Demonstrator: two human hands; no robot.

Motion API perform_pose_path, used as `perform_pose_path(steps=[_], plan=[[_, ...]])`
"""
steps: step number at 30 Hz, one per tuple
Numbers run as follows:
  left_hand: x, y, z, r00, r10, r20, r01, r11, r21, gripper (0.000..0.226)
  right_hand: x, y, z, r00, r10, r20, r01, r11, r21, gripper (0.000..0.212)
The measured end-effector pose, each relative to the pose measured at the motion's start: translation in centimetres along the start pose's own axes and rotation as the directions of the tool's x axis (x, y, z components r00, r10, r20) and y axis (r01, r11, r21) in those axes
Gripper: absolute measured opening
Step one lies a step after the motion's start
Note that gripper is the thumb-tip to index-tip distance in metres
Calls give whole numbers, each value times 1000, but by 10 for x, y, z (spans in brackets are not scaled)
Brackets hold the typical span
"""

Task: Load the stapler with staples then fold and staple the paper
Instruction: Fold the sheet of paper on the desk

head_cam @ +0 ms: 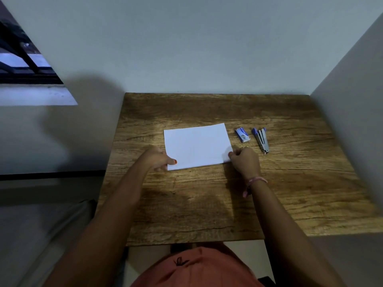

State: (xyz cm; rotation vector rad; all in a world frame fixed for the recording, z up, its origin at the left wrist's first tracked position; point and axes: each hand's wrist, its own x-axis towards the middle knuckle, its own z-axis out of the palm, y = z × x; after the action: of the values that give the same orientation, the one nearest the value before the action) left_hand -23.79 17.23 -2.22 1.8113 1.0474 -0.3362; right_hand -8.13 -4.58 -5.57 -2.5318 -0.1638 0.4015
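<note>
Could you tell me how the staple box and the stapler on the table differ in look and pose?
The staple box is a short blue and white block; the stapler is long, thin and mostly metal with blue ends. The staple box lies nearer the paper; the stapler lies farther right. The stapler is splayed open in a narrow V, while the staple box looks closed. Both rest untouched on the wooden table, right of the paper.

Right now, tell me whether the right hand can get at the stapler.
Probably yes. The stapler lies open on the table just beyond the right hand, nothing between them, though that hand pinches the paper corner.
</note>
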Motion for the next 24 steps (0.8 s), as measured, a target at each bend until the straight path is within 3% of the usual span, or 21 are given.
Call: perform_pose_path(steps=[4, 13, 20, 24], plan=[[-6, 0, 20, 1000, -19, 13, 20, 996, -92, 15, 8, -1, -5, 999, 19, -36, -20, 999, -32, 28], [-11, -1, 38, 999, -53, -13, 48, 964, -263, 25, 10, 1, 3, 987, 4, -160, -4, 1000, 1, 27], [-13, 0, 40, 999, -49, 0, 46, 943, -329, 35, -7, 10, 21, 930, -128, -343, 133, 991, -9, 33], [-14, 0, 40, 999, -45, -6, 40, 943, -331, 33, -12, 14, 23, 908, -258, -330, 225, 965, -137, 22]])
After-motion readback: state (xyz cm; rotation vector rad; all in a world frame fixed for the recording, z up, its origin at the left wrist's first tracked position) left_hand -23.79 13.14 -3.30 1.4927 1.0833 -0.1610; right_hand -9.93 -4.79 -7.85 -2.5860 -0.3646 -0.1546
